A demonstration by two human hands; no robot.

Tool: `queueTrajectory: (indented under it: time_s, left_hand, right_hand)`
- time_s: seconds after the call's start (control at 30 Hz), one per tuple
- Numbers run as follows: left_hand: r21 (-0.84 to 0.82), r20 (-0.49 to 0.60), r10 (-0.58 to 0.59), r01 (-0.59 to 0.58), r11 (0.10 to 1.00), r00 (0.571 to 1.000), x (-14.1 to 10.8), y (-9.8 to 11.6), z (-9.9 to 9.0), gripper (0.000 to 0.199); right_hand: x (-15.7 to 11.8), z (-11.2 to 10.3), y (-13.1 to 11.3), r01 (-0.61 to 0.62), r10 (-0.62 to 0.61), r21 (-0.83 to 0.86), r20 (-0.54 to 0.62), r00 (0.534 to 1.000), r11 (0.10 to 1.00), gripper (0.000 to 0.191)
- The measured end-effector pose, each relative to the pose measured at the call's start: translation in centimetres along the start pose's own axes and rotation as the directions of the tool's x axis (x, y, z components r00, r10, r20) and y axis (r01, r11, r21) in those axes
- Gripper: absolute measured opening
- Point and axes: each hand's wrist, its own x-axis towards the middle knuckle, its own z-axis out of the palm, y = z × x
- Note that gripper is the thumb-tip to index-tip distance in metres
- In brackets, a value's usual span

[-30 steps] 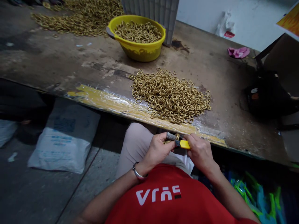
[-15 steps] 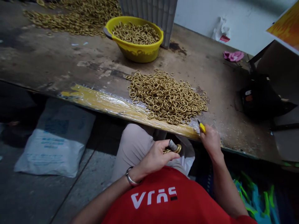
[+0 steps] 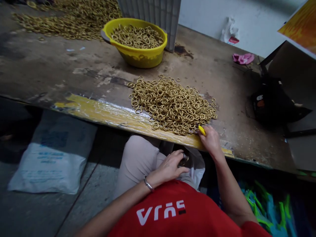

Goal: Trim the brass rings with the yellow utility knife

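A pile of gold-coloured rings (image 3: 175, 105) lies near the front edge of the worn table (image 3: 84, 72). At the pile's lower right corner, my right hand (image 3: 209, 140) is closed round a small yellow tool (image 3: 201, 130), whose tip is hidden against the rings. Above my lap, my left hand (image 3: 172, 164) curls over a dark, roundish item (image 3: 184, 159), mostly covered by the fingers and too unclear to name. A clear plastic bag (image 3: 197, 164) hangs just beyond that hand, under the table edge.
Behind the pile stands a yellow basin (image 3: 140, 56) full of rings, beside a grey ribbed panel (image 3: 153, 19). More rings (image 3: 74, 19) are heaped at back left. A black bag (image 3: 276, 102) and pink cloth (image 3: 243, 59) lie right. A white sack (image 3: 54, 151) is on the floor.
My right hand has moved left with the yellow tool, to the edge of the ring pile. My left hand has turned palm down, and the rings and grey piece in it are now mostly hidden.
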Motion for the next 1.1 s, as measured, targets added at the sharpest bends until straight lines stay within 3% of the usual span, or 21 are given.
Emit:
queueTrajectory:
  time_s: [0.07, 0.13, 0.23, 0.3, 0.37, 0.43, 0.53, 0.63, 0.73, 0.8, 0.9, 0.93, 1.0, 1.1]
  left_hand:
    - [0.050, -0.018, 0.037, -0.036, 0.998, 0.999, 0.2, 0.1, -0.2, 0.014]
    - [0.068, -0.057, 0.004, 0.000, 0.998, 0.998, 0.4, 0.3, -0.4, 0.015]
    - [0.002, -0.177, -0.076, 0.078, 0.997, 0.981, 0.4, 0.6, -0.8, 0.021]
    - [-0.104, -0.282, -0.090, 0.063, 0.993, 0.955, 0.4, 0.9, -1.0, 0.017]
    - [-0.193, -0.355, -0.063, -0.007, 0.981, 0.933, 0.2, 1.3, -1.3, 0.011]
    - [-0.213, -0.383, -0.007, -0.081, 0.974, 0.924, 0.2, 1.6, -1.7, 0.009]
    - [-0.149, -0.402, 0.059, -0.129, 0.980, 0.914, 0.2, 1.9, -2.3, 0.012]
    - [-0.177, -0.413, 0.065, -0.151, 0.973, 0.908, 0.2, 1.9, -2.6, 0.012]
    - [-0.307, -0.385, 0.001, -0.130, 0.943, 0.923, 0.2, 2.0, -2.6, 0.009]
    - [-0.449, -0.326, -0.064, -0.095, 0.889, 0.943, 0.1, 2.1, -2.6, 0.011]
    - [-0.671, -0.198, -0.143, -0.027, 0.741, 0.970, 0.2, 2.4, -2.7, 0.016]
    - [-0.722, -0.167, -0.166, -0.006, 0.692, 0.972, 0.3, 2.6, -2.8, 0.018]
    - [-0.791, -0.140, -0.206, 0.016, 0.612, 0.969, 0.3, 2.9, -2.9, 0.025]
    - [-0.832, -0.136, -0.227, 0.013, 0.555, 0.964, 0.3, 3.2, -2.8, 0.032]
  right_hand:
    - [0.6, 0.1, -0.4, -0.008, 0.008, -0.040, 0.021, 1.000, 0.999, 0.017]
    - [1.0, 0.0, -0.6, -0.031, 0.031, 0.010, 0.033, 0.999, 0.999, 0.014]
    - [0.7, -0.7, -0.8, -0.117, 0.097, 0.287, 0.083, 0.992, 0.951, 0.013]
    - [-0.1, -1.5, -1.4, -0.208, 0.117, 0.538, 0.199, 0.973, 0.817, 0.019]
    - [-1.1, -2.2, -2.3, -0.331, 0.067, 0.708, 0.373, 0.925, 0.624, 0.029]
    - [-2.1, -2.6, -3.3, -0.464, -0.003, 0.771, 0.517, 0.856, 0.435, 0.037]
    - [-3.1, -2.5, -4.5, -0.593, -0.066, 0.774, 0.619, 0.783, 0.223, 0.041]
    - [-3.4, -2.1, -5.2, -0.664, -0.108, 0.736, 0.677, 0.728, 0.130, 0.041]
    - [-3.5, -2.0, -5.7, -0.695, -0.126, 0.713, 0.701, 0.702, 0.094, 0.042]
    - [-3.7, -2.0, -6.0, -0.687, -0.115, 0.720, 0.694, 0.710, 0.104, 0.042]
    - [-4.4, -2.0, -6.3, -0.605, -0.097, 0.771, 0.630, 0.771, 0.201, 0.044]
    - [-4.7, -2.1, -6.3, -0.545, -0.094, 0.793, 0.586, 0.805, 0.273, 0.044]
    - [-5.4, -2.2, -6.3, -0.343, -0.086, 0.795, 0.440, 0.894, 0.500, 0.041]
    - [-6.6, -2.4, -5.9, 0.004, -0.133, 0.540, 0.199, 0.971, 0.842, 0.027]
